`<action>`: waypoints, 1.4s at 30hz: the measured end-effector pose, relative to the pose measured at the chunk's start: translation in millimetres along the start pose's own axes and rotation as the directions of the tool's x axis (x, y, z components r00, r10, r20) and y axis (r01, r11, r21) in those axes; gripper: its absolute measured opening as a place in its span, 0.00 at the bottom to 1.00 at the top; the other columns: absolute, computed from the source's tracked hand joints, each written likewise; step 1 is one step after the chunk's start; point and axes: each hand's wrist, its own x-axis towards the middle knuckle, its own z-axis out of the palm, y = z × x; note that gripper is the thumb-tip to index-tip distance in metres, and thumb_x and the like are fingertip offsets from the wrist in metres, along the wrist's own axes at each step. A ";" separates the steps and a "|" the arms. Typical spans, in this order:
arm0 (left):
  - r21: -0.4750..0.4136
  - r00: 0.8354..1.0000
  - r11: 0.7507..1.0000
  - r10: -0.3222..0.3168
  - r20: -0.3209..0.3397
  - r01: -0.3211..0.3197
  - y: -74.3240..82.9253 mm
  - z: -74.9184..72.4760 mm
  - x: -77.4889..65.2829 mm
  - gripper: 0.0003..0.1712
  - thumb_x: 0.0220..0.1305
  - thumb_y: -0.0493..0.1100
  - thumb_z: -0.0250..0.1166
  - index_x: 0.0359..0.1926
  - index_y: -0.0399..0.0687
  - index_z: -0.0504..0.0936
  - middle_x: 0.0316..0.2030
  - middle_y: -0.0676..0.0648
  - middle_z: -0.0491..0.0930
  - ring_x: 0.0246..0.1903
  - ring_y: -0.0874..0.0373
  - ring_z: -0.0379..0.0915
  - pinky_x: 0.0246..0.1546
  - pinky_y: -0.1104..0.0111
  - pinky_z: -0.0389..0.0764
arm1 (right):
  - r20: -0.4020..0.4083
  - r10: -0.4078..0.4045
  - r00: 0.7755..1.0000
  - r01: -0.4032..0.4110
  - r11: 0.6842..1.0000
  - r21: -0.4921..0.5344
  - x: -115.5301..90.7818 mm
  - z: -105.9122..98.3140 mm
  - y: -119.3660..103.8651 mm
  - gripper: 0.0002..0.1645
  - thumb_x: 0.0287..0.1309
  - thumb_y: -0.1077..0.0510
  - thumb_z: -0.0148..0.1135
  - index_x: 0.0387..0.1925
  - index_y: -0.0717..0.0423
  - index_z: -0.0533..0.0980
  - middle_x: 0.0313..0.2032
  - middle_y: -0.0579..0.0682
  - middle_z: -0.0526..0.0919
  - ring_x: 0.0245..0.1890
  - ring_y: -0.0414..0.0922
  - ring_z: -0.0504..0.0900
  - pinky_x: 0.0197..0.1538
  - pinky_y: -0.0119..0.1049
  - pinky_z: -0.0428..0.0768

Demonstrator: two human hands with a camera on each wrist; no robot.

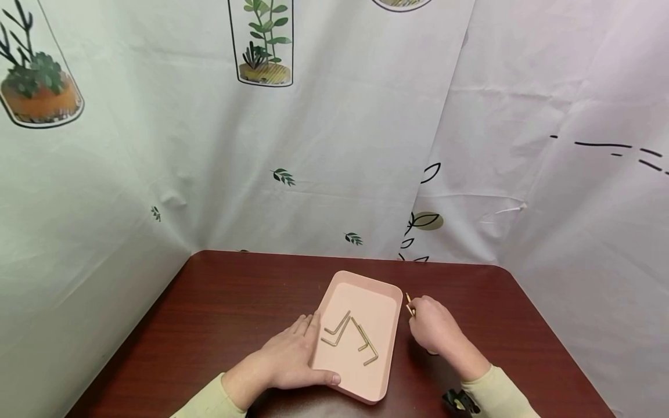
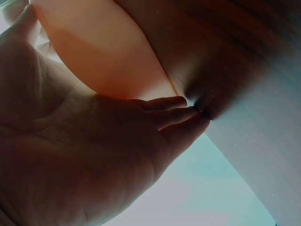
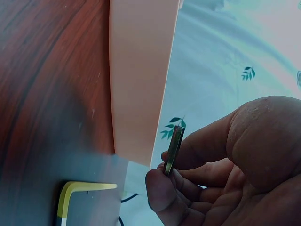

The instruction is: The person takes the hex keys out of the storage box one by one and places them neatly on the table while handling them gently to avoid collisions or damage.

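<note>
A pink tray [image 1: 358,377] lies at a slant on the table, with several L-shaped hex keys [image 1: 370,337] inside. My left hand [image 1: 292,354] rests along its left side, fingers straight against the outer wall and thumb by the near left rim. In the left wrist view, those fingers [image 2: 176,120] lie nearly straight beside the tray wall [image 2: 113,61]. To the right of the tray, my right hand [image 1: 436,325] pinches a small hex key [image 3: 175,149] between thumb and fingertips. Another hex key [image 3: 70,193], brassy yellow, lies on the table below that hand.
The dark red wooden table [image 1: 235,290] has rounded far corners. White curtains [image 1: 334,145] with plant prints hang behind it and at both sides. A small black object [image 1: 460,402] shows beside the right sleeve [image 1: 496,395].
</note>
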 end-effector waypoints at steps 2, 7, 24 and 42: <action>0.002 1.000 1.000 -0.002 0.001 0.002 -0.1 0.2 0.0 0.83 0.58 0.88 0.66 0.86 0.26 0.50 0.81 0.25 0.62 0.82 0.31 0.59 0.77 0.40 0.69 | -0.012 -0.003 1.000 0.003 1.000 0.001 -0.8 -0.3 2.6 0.13 0.58 0.70 0.65 0.44 0.66 0.88 0.39 0.56 0.85 0.42 0.57 0.87 0.50 0.56 0.87; 0.003 1.000 1.000 -0.005 0.004 0.005 -0.2 0.1 0.2 0.83 0.57 0.88 0.66 0.86 0.26 0.50 0.81 0.25 0.62 0.82 0.31 0.59 0.77 0.40 0.69 | -0.017 0.008 1.000 -0.008 1.000 0.005 -1.2 -1.5 9.1 0.13 0.58 0.70 0.65 0.44 0.65 0.88 0.38 0.56 0.85 0.41 0.55 0.86 0.49 0.55 0.86; 0.004 1.000 1.000 0.002 0.000 -0.002 -0.2 -0.2 -0.4 0.83 0.58 0.89 0.66 0.86 0.26 0.50 0.81 0.25 0.62 0.82 0.31 0.59 0.77 0.40 0.68 | 0.013 0.037 0.999 -0.037 0.999 -0.006 -2.3 -5.8 26.6 0.12 0.65 0.69 0.65 0.47 0.68 0.87 0.43 0.61 0.87 0.47 0.57 0.86 0.51 0.56 0.86; -0.003 1.000 1.000 -0.001 0.003 0.001 0.0 -0.3 -0.6 0.83 0.58 0.88 0.67 0.86 0.26 0.51 0.81 0.25 0.61 0.82 0.32 0.58 0.78 0.40 0.68 | 0.012 0.063 0.998 -0.063 0.998 0.005 -0.7 -11.0 47.0 0.12 0.62 0.68 0.66 0.46 0.70 0.86 0.43 0.61 0.87 0.47 0.61 0.87 0.52 0.60 0.85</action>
